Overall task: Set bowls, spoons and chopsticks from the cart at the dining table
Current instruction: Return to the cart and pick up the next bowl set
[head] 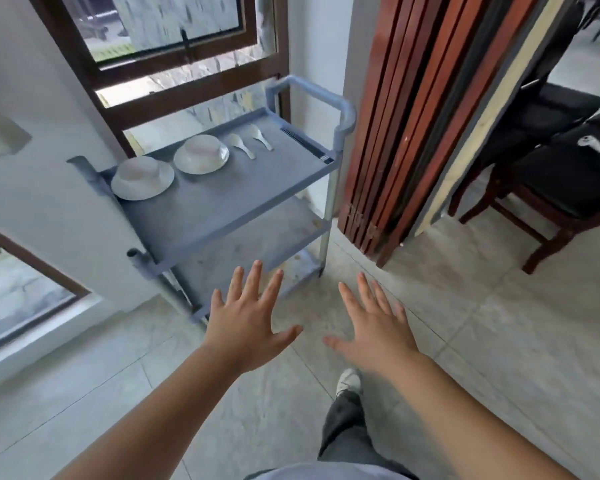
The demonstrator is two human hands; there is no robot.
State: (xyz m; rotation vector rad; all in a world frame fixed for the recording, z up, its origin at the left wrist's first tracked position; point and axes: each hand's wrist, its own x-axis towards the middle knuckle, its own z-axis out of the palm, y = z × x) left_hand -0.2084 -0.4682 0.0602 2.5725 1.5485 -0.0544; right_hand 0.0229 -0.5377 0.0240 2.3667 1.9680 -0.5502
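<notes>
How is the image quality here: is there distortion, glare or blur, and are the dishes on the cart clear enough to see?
Head view: the wide lens bends straight lines, so the window frame and cart lean. Soft daylight, no hard shadows; the glass looks washed out. The bowls, spoons and dark chopsticks are slightly soft but readable. Left hand and right hand are sharp, open and empty.

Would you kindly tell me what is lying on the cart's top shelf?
On the top shelf: two bowls, each on a plate, two white spoons, and dark chopsticks by the right rim. The bowls' insides cannot be seen.
</notes>
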